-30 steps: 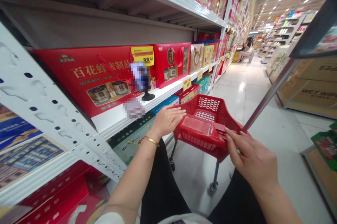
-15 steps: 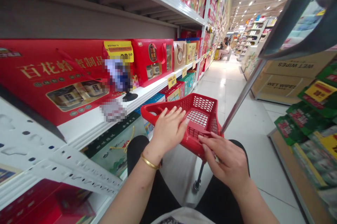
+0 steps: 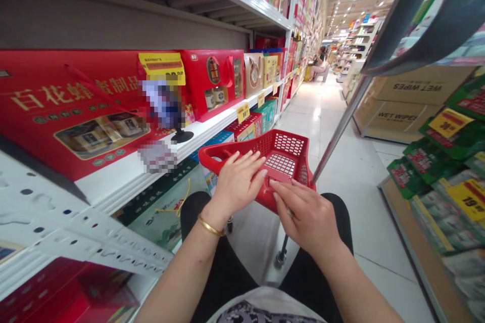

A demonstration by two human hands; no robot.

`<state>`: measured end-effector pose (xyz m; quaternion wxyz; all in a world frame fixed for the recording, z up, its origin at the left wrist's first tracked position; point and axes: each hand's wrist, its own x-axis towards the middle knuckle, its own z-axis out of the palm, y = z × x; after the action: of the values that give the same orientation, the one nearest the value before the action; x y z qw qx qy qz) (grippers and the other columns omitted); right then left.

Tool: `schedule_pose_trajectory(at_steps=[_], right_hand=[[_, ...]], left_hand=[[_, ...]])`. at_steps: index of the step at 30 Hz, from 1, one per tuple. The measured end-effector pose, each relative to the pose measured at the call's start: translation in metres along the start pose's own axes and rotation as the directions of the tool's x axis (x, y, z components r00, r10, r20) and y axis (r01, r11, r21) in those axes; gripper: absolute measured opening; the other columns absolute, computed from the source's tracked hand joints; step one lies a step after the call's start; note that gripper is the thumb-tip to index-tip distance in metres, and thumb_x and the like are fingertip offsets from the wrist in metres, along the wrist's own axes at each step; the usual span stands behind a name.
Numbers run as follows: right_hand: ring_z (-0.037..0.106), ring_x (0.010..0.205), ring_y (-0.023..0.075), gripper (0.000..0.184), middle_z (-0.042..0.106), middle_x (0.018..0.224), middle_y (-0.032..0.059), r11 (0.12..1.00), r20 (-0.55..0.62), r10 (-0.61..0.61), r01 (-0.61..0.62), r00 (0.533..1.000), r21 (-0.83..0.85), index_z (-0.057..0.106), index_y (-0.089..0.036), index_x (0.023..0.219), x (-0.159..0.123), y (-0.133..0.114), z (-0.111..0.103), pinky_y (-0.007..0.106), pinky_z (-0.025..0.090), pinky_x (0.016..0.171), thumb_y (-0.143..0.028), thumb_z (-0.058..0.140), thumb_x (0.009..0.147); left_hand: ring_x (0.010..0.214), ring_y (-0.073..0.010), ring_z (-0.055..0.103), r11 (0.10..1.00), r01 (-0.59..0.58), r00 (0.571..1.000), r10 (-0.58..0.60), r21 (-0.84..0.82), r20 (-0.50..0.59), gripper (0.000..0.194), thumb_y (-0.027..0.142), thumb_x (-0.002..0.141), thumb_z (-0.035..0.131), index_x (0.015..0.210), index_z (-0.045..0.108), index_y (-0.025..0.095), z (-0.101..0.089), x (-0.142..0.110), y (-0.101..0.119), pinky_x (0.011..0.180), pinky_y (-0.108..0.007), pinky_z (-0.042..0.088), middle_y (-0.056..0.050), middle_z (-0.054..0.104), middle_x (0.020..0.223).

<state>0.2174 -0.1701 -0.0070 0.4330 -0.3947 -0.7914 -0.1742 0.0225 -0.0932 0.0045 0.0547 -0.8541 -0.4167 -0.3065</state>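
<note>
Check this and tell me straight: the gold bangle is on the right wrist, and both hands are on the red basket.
Wrong on one point: the head view shows the gold bangle on the left wrist, not the right. The rest stands: the left hand and the right hand are both on the red basket.

- Two hands, I count: one left hand [image 3: 238, 184], one right hand [image 3: 306, 217]
- One red shopping basket [image 3: 282, 148]
- One gold bangle [image 3: 209, 226]
- Two big red gift boxes [image 3: 68, 110] on the white shelf [image 3: 113, 194]
- Two cartons printed WET WIPES [image 3: 396, 120]
- One person [image 3: 320, 62] seated far down the aisle
- Two pixelated patches [image 3: 157, 156]
</note>
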Motion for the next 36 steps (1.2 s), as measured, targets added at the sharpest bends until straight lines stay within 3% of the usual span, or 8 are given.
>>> schedule_pose_trajectory(at_steps=[4, 7, 15, 20, 30, 32, 34, 36], right_hand=[[0.075, 0.105, 0.0190, 0.053, 0.077, 0.117, 0.0074, 0.979, -0.192, -0.169, 0.187, 0.967, 0.076, 0.063, -0.021, 0.135, -0.026, 0.027, 0.003, 0.041, 0.059, 0.103, -0.005, 0.066, 0.084], [0.076, 0.095, 0.0180, 0.053, 0.079, 0.106, 0.0044, 0.993, -0.262, -0.071, 0.094, 0.963, 0.075, 0.065, -0.023, 0.132, -0.031, 0.028, 0.010, 0.040, 0.063, 0.096, -0.004, 0.067, 0.083], [0.076, 0.091, 0.0149, 0.044, 0.080, 0.104, 0.0020, 0.998, -0.227, 0.025, -0.012, 0.974, 0.062, 0.067, -0.023, 0.128, -0.003, -0.014, 0.032, 0.032, 0.060, 0.099, -0.007, 0.066, 0.086], [0.074, 0.105, 0.0155, 0.048, 0.078, 0.114, 0.0044, 0.989, -0.188, -0.007, 0.035, 0.982, 0.144, 0.063, -0.021, 0.134, -0.001, -0.030, 0.049, 0.032, 0.058, 0.105, -0.009, 0.063, 0.088], [0.067, 0.122, 0.0241, 0.045, 0.071, 0.130, 0.0097, 0.911, -0.301, -0.253, 0.331, 0.920, 0.245, 0.063, -0.023, 0.130, -0.038, 0.000, 0.059, 0.044, 0.061, 0.103, -0.011, 0.067, 0.087], [0.071, 0.117, 0.0241, 0.045, 0.072, 0.128, 0.0080, 0.934, -0.287, -0.154, 0.234, 0.946, 0.270, 0.065, -0.027, 0.128, -0.055, 0.011, 0.056, 0.043, 0.063, 0.098, -0.010, 0.068, 0.086], [0.074, 0.109, 0.0232, 0.043, 0.074, 0.125, 0.0074, 0.948, -0.331, 0.130, -0.019, 0.935, 0.318, 0.067, -0.028, 0.127, -0.068, 0.021, 0.056, 0.041, 0.065, 0.092, -0.012, 0.067, 0.088], [0.075, 0.106, 0.0243, 0.037, 0.075, 0.123, 0.0096, 0.852, -0.371, 0.478, -0.317, 0.796, 0.417, 0.067, -0.026, 0.129, -0.070, 0.028, 0.061, 0.042, 0.065, 0.091, -0.019, 0.065, 0.092]], left_hand=[[0.139, -0.0255, 0.055, 0.999, -0.037, 0.999, 0.037, 0.000, 0.015, 0.040, 0.035, 0.106, 0.042, 0.137, 0.065, 0.022, 0.001, -0.001, 0.001, 0.122, -0.053, 0.034, -0.007, 0.061, 0.146], [0.141, -0.0249, 0.053, 0.999, -0.048, 0.999, 0.048, -0.013, 0.022, 0.041, 0.035, 0.107, 0.041, 0.140, 0.062, 0.022, 0.002, -0.001, 0.001, 0.122, -0.053, 0.033, -0.006, 0.060, 0.148], [0.146, -0.0217, 0.046, 0.998, 0.006, 0.999, -0.009, -0.065, -0.050, 0.041, 0.035, 0.107, 0.041, 0.145, 0.057, 0.028, -0.005, 0.000, -0.034, 0.126, -0.052, 0.026, -0.002, 0.054, 0.153], [0.147, -0.0180, 0.045, 0.972, 0.153, 0.981, -0.172, -0.181, -0.090, 0.043, 0.033, 0.110, 0.032, 0.148, 0.052, 0.030, -0.007, -0.012, -0.017, 0.126, -0.049, 0.027, 0.000, 0.053, 0.154], [0.149, -0.0260, 0.041, 0.990, 0.127, 0.992, -0.126, -0.061, 0.023, 0.041, 0.043, 0.108, 0.038, 0.132, 0.068, 0.030, -0.022, -0.029, -0.001, 0.126, -0.059, 0.018, -0.001, 0.065, 0.143], [0.149, -0.0263, 0.041, 0.991, 0.124, 0.992, -0.122, -0.057, 0.039, 0.039, 0.044, 0.107, 0.041, 0.131, 0.069, 0.031, -0.024, -0.030, -0.003, 0.127, -0.060, 0.018, -0.001, 0.065, 0.143], [0.149, -0.0260, 0.042, 0.989, 0.134, 0.990, -0.132, -0.065, 0.045, 0.039, 0.043, 0.107, 0.041, 0.132, 0.068, 0.031, -0.026, -0.031, -0.002, 0.127, -0.061, 0.017, 0.000, 0.064, 0.143], [0.148, -0.0260, 0.043, 0.984, 0.168, 0.985, -0.166, -0.064, 0.045, 0.040, 0.042, 0.108, 0.038, 0.135, 0.066, 0.031, -0.027, -0.032, 0.004, 0.127, -0.062, 0.017, -0.001, 0.063, 0.145]])
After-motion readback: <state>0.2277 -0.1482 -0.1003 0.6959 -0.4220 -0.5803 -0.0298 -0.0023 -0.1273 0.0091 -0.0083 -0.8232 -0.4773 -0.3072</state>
